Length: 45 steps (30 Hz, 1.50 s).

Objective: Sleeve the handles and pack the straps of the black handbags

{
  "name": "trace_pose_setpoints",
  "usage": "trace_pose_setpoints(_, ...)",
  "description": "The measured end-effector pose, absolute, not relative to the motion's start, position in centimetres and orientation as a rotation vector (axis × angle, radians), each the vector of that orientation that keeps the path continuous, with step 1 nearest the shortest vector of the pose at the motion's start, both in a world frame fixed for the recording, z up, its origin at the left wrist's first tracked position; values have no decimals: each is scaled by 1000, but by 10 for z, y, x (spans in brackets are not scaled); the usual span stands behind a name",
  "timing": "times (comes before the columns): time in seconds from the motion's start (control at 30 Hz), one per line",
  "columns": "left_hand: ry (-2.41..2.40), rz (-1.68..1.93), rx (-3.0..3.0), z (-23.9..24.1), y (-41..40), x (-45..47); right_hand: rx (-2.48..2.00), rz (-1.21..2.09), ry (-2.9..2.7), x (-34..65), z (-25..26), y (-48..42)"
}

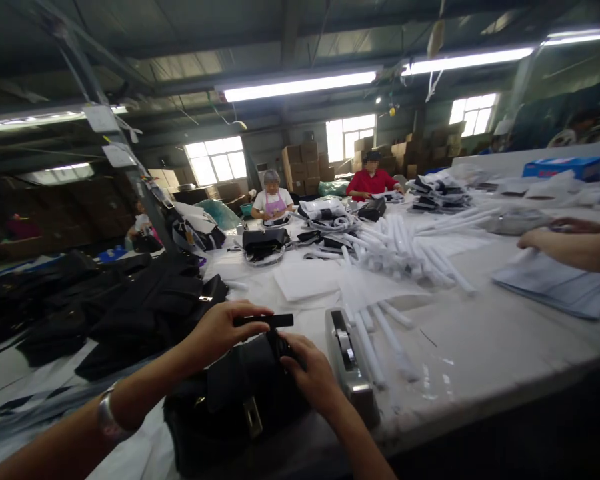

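A black handbag [230,407] with a metal clasp lies at the table's near edge, below both my hands. My left hand [243,320] is closed on a black strap [283,320], pinched between thumb and fingers above the bag, its free end pointing right. My right hand [307,367] is closed at the strap's lower part, by the bag's upper right side; its fingertips partly hide what they grip. A grey tape dispenser [353,367] stands just right of my right hand.
Black bags [145,313] are piled on the left. White wrapped rolls [400,247] lie mid-table, with white sheets [307,280] beside them. Another person's hands [545,237] rest over pale folded sheets [555,283] at right. Two people work across the table. A metal post [143,180] rises at left.
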<state>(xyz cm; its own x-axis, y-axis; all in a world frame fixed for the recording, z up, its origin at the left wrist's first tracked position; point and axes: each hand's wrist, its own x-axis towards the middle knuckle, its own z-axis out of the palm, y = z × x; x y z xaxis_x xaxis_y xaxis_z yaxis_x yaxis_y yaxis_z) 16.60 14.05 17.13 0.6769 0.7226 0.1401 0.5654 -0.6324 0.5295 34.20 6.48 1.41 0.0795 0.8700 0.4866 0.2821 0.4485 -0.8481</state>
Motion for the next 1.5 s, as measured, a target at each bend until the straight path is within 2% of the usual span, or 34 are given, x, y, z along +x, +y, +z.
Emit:
trace_pose_setpoints(0.33, 1197, 92, 2656, 171, 129, 163, -1101, 493, -1440, 333, 11, 57)
trace_pose_setpoints(0.67, 1052, -215, 2506, 177, 129, 176, -1151, 512, -1229, 312, 16, 38)
trace_pose_setpoints(0.93, 1200, -453, 2375, 171, 133, 188, -1189, 515, -1172, 303, 18, 30)
trace_pose_setpoints(1.5, 1118, -499, 2785, 154, 114, 216, -1150, 382, -1204, 297, 5, 31)
